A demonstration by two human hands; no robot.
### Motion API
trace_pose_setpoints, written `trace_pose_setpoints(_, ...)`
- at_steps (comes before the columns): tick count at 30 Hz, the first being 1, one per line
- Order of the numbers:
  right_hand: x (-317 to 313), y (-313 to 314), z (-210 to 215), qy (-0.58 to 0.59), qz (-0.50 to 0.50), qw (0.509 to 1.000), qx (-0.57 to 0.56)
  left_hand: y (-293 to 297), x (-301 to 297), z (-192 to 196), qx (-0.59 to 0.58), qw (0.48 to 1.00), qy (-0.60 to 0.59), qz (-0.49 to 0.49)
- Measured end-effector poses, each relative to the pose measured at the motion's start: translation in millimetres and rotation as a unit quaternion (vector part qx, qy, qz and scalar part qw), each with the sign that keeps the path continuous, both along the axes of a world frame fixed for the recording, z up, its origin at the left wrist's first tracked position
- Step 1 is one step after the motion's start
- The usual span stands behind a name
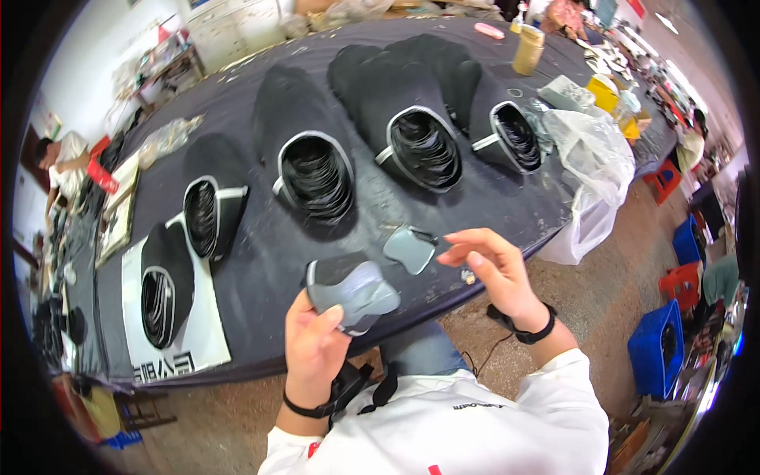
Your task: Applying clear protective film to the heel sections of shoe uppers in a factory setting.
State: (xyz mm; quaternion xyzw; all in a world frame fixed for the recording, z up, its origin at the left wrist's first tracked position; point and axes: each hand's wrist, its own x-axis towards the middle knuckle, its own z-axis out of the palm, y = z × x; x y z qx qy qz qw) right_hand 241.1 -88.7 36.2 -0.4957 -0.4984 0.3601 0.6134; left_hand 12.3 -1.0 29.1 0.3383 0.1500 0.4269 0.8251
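Observation:
My left hand point(317, 336), at the table's near edge, grips a black cupped piece point(336, 267). Over its front lies a smooth grey-blue pad point(360, 291) with a narrowed waist, and my thumb presses on the lower edge. To the right, my right hand point(495, 273) hovers with fingers curved and apart, holding nothing. Just left of its fingertips a flat grey waisted piece point(410, 250) rests on the black-covered table point(396, 212). A thin dark tool point(423, 234), its kind unclear, lies against that piece's upper side.
Rows of nested black pieces with pale rims point(317, 178) stand beyond my hands. At left, a smaller stack lies on a white printed sheet point(210, 336). Clear plastic bags point(590, 170) hang over the right edge. A tan jar point(528, 51) stands farther back. Blue crates point(657, 348) sit on the floor.

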Motion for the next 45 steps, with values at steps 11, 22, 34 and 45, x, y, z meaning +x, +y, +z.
trace_pose_setpoints(11, -82, 53, 2, 0.269, 0.168, 0.943, -0.103, -5, -29, -11, -0.002, 1.000, 0.020, 0.007)
trace_pose_setpoints(22, -103, 53, 3, 0.138, 0.063, 0.988, -0.032, -6, -36, -29, 0.088, 0.994, 0.038, 0.046)
trace_pose_setpoints(34, -100, 47, -10, 0.191, 0.172, 0.965, -0.049, -2, -33, -22, 0.010, 0.994, -0.056, 0.096)
trace_pose_setpoints(45, -93, 56, -8, 0.299, 0.180, 0.923, -0.160, -5, -27, -18, 0.012, 0.998, -0.007, 0.058)
